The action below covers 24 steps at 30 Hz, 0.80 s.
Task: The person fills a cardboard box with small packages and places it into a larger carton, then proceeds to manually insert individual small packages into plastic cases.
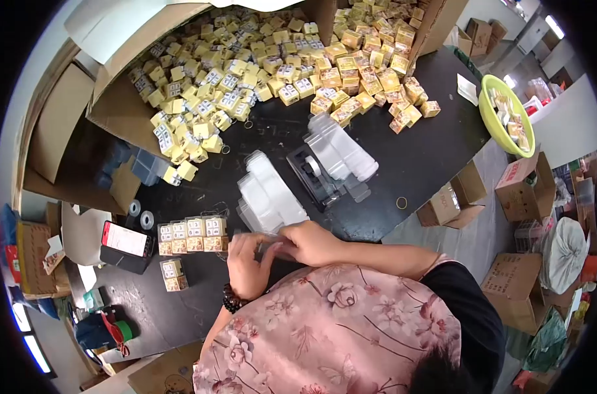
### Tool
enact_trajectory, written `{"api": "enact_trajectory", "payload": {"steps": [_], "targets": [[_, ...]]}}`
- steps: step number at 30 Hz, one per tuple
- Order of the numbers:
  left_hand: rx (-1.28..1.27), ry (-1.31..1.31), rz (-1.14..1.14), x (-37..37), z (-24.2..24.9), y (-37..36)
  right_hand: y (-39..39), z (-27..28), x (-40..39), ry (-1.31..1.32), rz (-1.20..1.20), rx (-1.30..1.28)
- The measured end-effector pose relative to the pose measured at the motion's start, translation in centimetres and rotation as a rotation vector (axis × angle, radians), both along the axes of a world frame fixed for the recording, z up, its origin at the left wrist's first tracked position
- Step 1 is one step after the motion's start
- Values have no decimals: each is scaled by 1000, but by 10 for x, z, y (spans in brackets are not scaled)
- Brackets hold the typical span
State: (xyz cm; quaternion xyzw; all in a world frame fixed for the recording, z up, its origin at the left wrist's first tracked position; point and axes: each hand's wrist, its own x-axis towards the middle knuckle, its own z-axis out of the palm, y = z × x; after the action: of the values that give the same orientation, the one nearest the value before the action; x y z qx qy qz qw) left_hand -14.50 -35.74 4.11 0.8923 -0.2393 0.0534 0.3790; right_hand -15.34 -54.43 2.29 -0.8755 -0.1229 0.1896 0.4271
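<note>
My left hand (246,268), with a dark bead bracelet at the wrist, is bent inward beside my right hand (306,241). Its fingers are smeared by motion, so I cannot see whether they grip anything. Fingers of my right hand are curled closed; what they hold, if anything, is hidden. Just beyond them lies a stack of clear plastic clamshell boxes (267,194). Left of my left hand stands a row of small yellow and white picture boxes (192,235), with a separate pair of boxes (174,276) in front.
A large cardboard carton (124,125) spills many small yellow boxes (233,82) onto the black table (417,164). A tape dispenser (311,172) stands by a second stack of clear boxes (341,151). A phone (125,239) lies left; a yellow-green basket (492,121) stands right.
</note>
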Motion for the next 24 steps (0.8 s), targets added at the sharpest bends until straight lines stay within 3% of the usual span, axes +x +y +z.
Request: {"api": "enact_trajectory", "payload": {"steps": [1, 3, 4, 5, 7, 8, 10, 11, 13, 15, 17, 19, 22, 24], "targets": [[-110, 156, -29, -1, -3, 3, -2, -5, -2, 27, 49, 39], [-67, 113, -104, -4, -11, 9, -22, 0, -4, -86, 12, 182], [-268, 437, -47, -9, -24, 13, -36, 5, -3, -203, -13, 331], [-466, 762, 14, -12, -31, 15, -58, 13, 8, -154, -209, 305], [-541, 895, -40, -14, -35, 16, -129, -11, 44, -674, -700, -79], [-701, 1200, -96, -14, -36, 16, -171, -15, 59, -844, -865, -399], [-883, 1660, -277, -10, -36, 17, -229, -34, 69, -669, -1077, -778], [-886, 1658, -281, -8, -36, 16, -249, -46, 69, -667, -1068, -830], [-537, 1445, -578, -3, -36, 14, -273, -68, 62, -710, -987, -797], [-533, 1444, -596, -2, -35, 15, -274, -74, 58, -756, -921, -754], [-805, 1477, -404, -5, -24, 16, -252, -79, 55, -610, -990, 375], [-834, 1069, -415, 2, -26, 15, -177, -8, 26, -152, -799, 1008], [-659, 643, -400, 16, -1, 2, -83, 26, -2, 269, -421, 1367], [-684, 536, -361, 22, 0, -5, -45, 28, -9, 439, -295, 1482]]}}
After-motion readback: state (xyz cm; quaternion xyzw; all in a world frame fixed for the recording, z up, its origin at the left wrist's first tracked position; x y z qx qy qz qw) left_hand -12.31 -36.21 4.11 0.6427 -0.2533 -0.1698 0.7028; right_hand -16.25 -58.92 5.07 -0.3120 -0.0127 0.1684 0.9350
